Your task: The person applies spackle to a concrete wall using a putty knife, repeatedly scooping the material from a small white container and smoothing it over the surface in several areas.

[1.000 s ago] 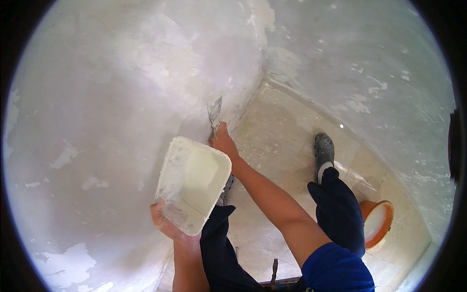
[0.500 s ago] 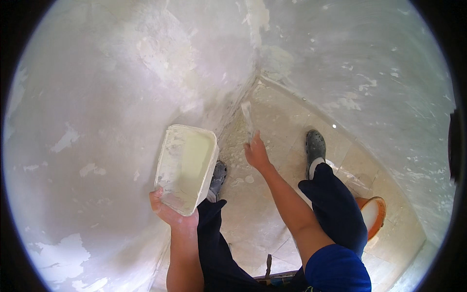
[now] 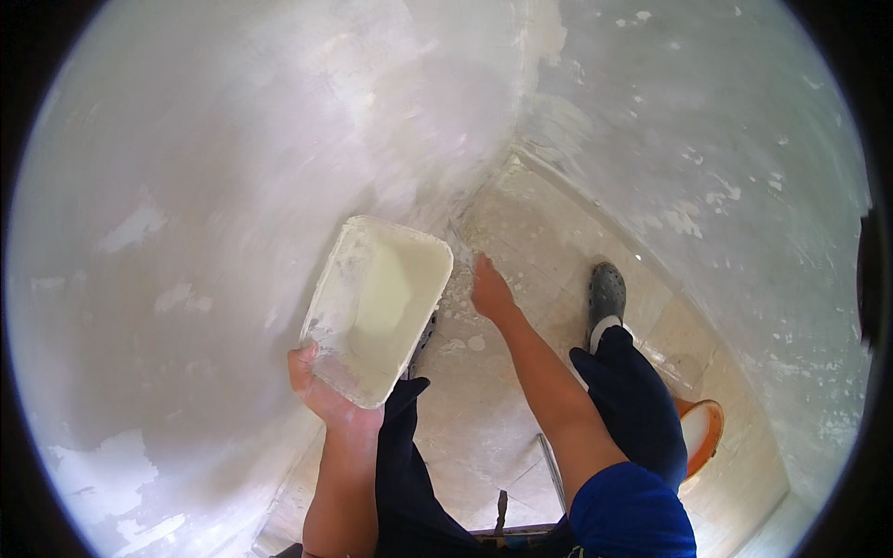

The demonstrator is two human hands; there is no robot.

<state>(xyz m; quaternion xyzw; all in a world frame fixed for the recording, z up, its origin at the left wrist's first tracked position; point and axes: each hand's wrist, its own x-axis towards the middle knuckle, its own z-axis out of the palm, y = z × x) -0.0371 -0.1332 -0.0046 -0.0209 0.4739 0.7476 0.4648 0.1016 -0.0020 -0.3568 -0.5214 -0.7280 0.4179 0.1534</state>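
Note:
My left hand (image 3: 321,381) grips the lower left of a white plastic tray (image 3: 391,298) whose inside is coated with pale cream filler and smeared along the rim and left wall. My right hand (image 3: 493,288) is closed round a putty knife (image 3: 465,242), to the right of the tray and close to the bottom of the left wall (image 3: 186,232) near the corner. The knife's thin blade is faint against the pale background, so I cannot tell whether it touches the wall.
A patched grey wall (image 3: 707,139) rises at the right above a skirting strip. The dusty tiled floor (image 3: 484,391) carries white flakes. An orange bucket (image 3: 707,437) with white contents stands by my right leg (image 3: 633,400); my shoe (image 3: 606,293) is near the skirting.
My right hand has moved from beside the tray's top rightward over the floor, then tilted the blade back toward the wall. The tray has risen in view and, lately, shifted right.

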